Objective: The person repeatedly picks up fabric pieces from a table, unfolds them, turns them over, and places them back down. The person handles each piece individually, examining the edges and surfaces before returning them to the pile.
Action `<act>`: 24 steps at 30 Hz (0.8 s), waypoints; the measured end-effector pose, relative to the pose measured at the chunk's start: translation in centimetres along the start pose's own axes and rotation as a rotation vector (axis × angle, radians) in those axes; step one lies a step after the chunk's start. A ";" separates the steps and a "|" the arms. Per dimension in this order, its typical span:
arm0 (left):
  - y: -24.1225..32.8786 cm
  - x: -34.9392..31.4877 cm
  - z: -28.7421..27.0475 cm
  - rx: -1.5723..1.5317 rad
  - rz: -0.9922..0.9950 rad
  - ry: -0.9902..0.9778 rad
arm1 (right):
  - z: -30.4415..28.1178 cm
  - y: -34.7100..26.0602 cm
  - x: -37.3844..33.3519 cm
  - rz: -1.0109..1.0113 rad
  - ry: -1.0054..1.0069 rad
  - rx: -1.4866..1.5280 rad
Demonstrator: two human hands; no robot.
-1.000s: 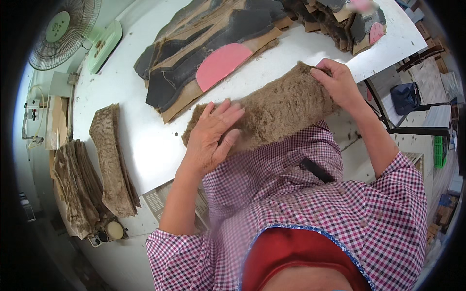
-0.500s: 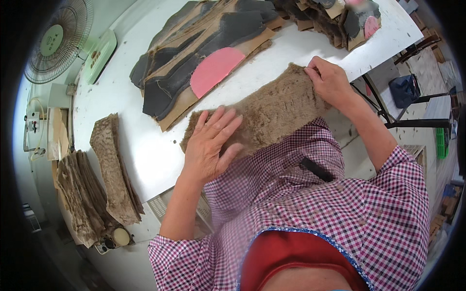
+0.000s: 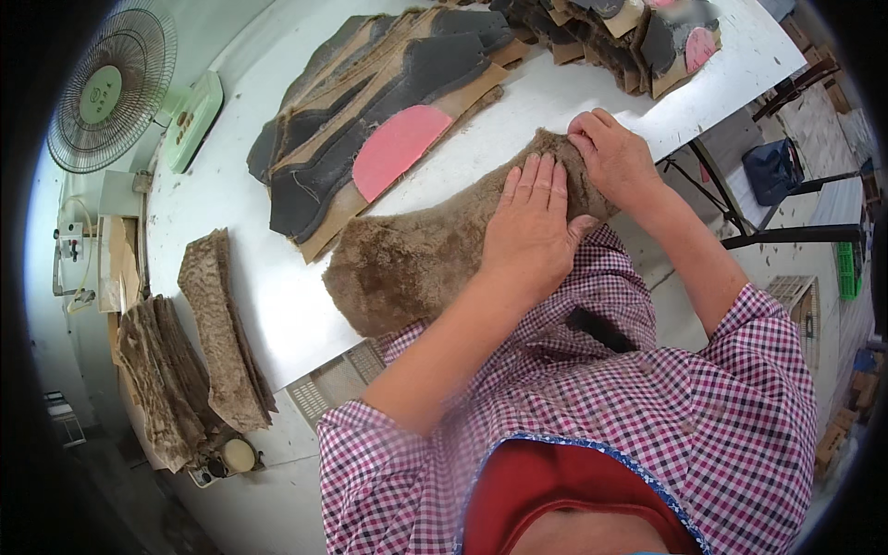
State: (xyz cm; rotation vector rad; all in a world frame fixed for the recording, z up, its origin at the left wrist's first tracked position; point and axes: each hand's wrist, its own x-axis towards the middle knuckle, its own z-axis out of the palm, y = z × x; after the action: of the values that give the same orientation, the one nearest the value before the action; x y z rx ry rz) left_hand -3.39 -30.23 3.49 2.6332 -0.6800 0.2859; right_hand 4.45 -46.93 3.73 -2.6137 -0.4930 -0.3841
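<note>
A brown piece of fur (image 3: pixel 407 259) lies pile side up along the near edge of the white table, partly over my checked apron. My left hand (image 3: pixel 535 222) rests flat on its right part, fingers stretched out and close together. At the far right corner of the fur, my right hand (image 3: pixel 615 162) pinches the edge between thumb and fingers. Just beyond lies a spread pile of dark-backed fur pieces (image 3: pixel 370 129) with tan borders. A pink half-round patch (image 3: pixel 400 153) sits on its near side.
Two stacks of brown fur strips, one (image 3: pixel 217 324) on the table's left edge, another (image 3: pixel 162 379) beside it. More pieces (image 3: pixel 601 37) are heaped at the back right. A fan (image 3: pixel 102 92) and a green-white tray (image 3: pixel 196 120) stand at the far left. A dark bag (image 3: pixel 772 173) is at the right.
My left hand has swept right across the fur, from its left end to near my right hand. The fur's left end is now uncovered and sits slightly lower left. My right hand keeps its pinch.
</note>
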 end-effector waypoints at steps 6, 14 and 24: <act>0.0 -0.5 0.7 0.050 0.006 0.037 | -1.0 -2.2 -1.0 -0.267 0.117 0.225; -0.4 -2.0 0.4 0.059 0.042 0.034 | 0.3 -3.4 -2.8 -0.348 -0.247 0.073; -2.8 -9.7 -3.1 0.214 -0.226 -0.052 | 0.5 -3.9 -3.3 -0.356 -0.222 -0.199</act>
State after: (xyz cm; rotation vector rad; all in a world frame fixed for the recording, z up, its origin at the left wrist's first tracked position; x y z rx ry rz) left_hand -10.60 -22.65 2.49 2.8981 -0.3795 0.2349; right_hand 0.00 -44.31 3.60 -2.7737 -1.0529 -0.2649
